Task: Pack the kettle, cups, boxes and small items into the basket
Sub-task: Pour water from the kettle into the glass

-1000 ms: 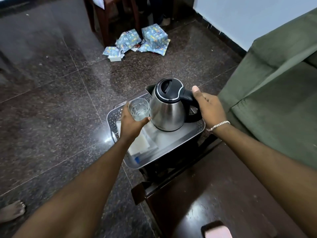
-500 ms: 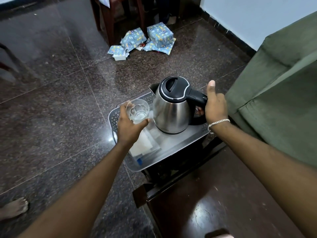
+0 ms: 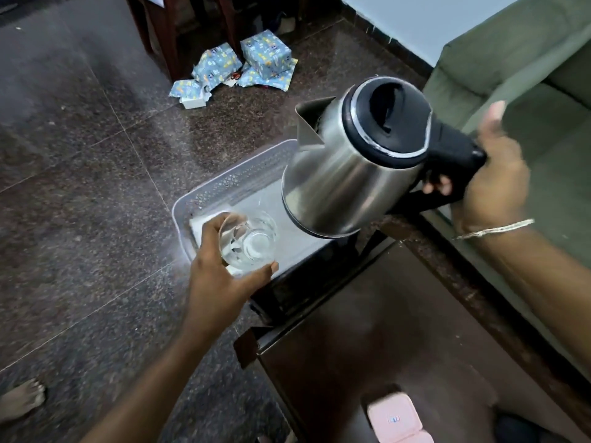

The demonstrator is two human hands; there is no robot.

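The kettle point(image 3: 348, 161), previously seated in the basket point(image 3: 230, 183), is now being held aloft — tilted — by the right hand point(image 3: 489, 183), while the glass cup point(image 3: 248, 241) is being gripped by the left hand point(image 3: 220, 279) — packing evidently being rearranged.

head view | looks steeply down and forward | close over basket point(image 3: 224, 187) | floor point(image 3: 80, 187) beyond

Domestic living room. Indicators: polished dark granite floor point(image 3: 80, 161); green upholstered sofa point(image 3: 524, 68) against a pale wall point(image 3: 403, 17); dark wooden table point(image 3: 399, 330); wooden chair legs point(image 3: 160, 36); gift-wrapped parcels point(image 3: 243, 65) on the floor; a bare foot point(image 3: 22, 401).
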